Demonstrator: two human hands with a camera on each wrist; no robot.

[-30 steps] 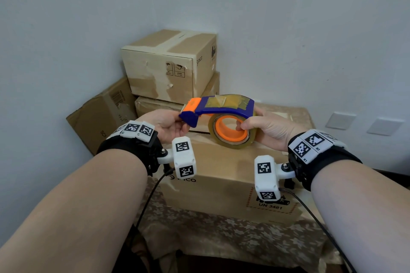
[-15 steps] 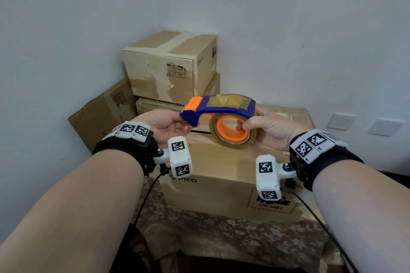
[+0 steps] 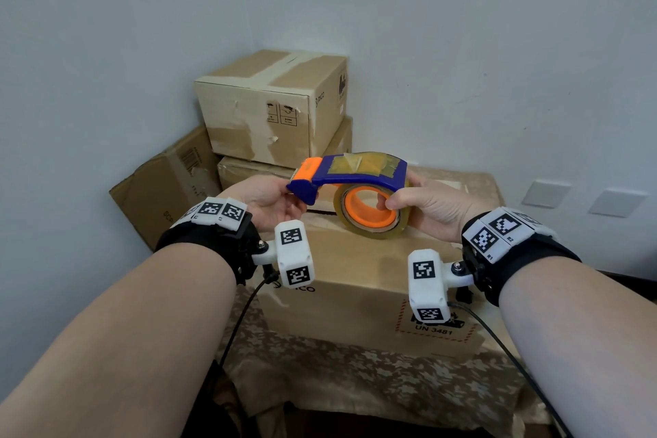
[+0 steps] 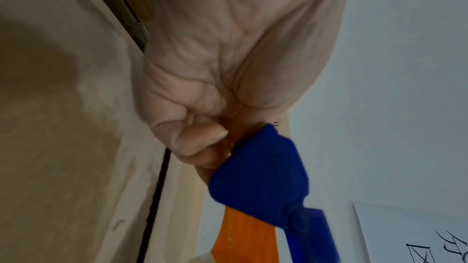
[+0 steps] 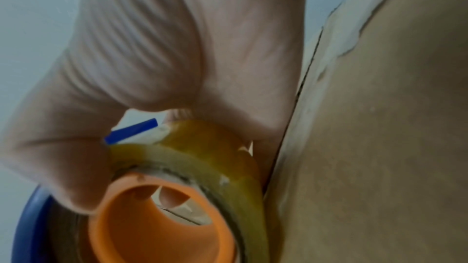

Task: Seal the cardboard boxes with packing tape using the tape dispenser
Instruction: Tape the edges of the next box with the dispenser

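"UN 3481" and "PICO" on front box [image 3: 355,306], "PICO" on top box [image 3: 263,110]

Blue-and-orange tape dispenser [image 3: 355,178], brown boxes [image 3: 270,107]

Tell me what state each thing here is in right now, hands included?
tape dispenser: held up above the front box, both hands on it.
tape roll: mounted in the dispenser.
left hand: fingers pinch the dispenser's blade end.
right hand: grips the roll end.
front box: flaps closed, dark seam showing.
top box: taped shut, stacked on another.
leaning box: tilted against the wall.
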